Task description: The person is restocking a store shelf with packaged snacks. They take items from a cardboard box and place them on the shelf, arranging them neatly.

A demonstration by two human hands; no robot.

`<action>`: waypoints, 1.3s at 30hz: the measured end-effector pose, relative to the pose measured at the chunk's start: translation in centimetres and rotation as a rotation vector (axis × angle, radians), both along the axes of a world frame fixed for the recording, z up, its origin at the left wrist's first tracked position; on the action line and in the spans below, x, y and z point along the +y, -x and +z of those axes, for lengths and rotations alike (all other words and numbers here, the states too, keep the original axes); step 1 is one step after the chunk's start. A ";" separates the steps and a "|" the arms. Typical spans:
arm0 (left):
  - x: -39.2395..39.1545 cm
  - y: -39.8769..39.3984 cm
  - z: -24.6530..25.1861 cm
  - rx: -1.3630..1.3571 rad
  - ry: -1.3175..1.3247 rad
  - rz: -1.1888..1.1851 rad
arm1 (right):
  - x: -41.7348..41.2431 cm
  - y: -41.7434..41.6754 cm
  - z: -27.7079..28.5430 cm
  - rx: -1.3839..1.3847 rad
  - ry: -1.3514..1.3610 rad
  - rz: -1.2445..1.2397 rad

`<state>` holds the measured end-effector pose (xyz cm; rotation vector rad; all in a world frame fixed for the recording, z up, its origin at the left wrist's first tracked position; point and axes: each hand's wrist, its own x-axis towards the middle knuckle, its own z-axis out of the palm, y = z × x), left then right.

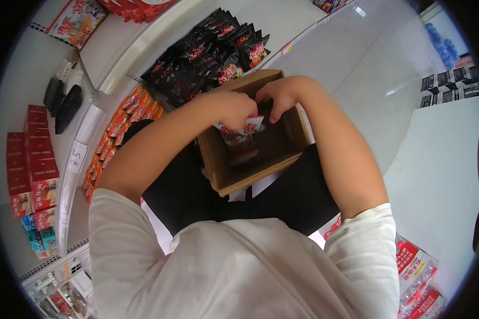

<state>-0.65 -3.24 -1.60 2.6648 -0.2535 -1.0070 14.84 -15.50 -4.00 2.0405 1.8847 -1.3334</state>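
An open cardboard box (301, 133) sits between my knees, tilted in the view. My left hand (237, 109) is inside its upper left part, fingers closed on a shiny snack packet (254, 125) with red print. Below that, at least one more packet (244, 156) lies in the box, dim in the shade. My right hand (281, 95) hangs over the far right side of the box, thumb and fingers apart, with nothing seen in it. Part of the box's inside is hidden by my left hand and the packet.
Rows of black packets (207, 56) stand on the shelf just beyond the box. Orange packets (121, 123) fill the shelf at left, below red boxes (40, 155). A white cabinet (439, 151) stands at right, near shrink-wrapped bottles (417, 271).
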 end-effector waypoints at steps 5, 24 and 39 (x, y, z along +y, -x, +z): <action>6.9 2.2 4.6 -0.308 0.438 0.323 | 0.0 0.5 0.8 0.401 -0.111 -0.126; 6.6 3.7 6.4 -0.614 1.316 0.919 | 0.8 5.3 7.1 0.916 -0.891 -1.036; 5.5 5.5 7.2 -1.080 0.941 0.783 | -1.0 7.1 13.6 0.427 -1.145 -0.806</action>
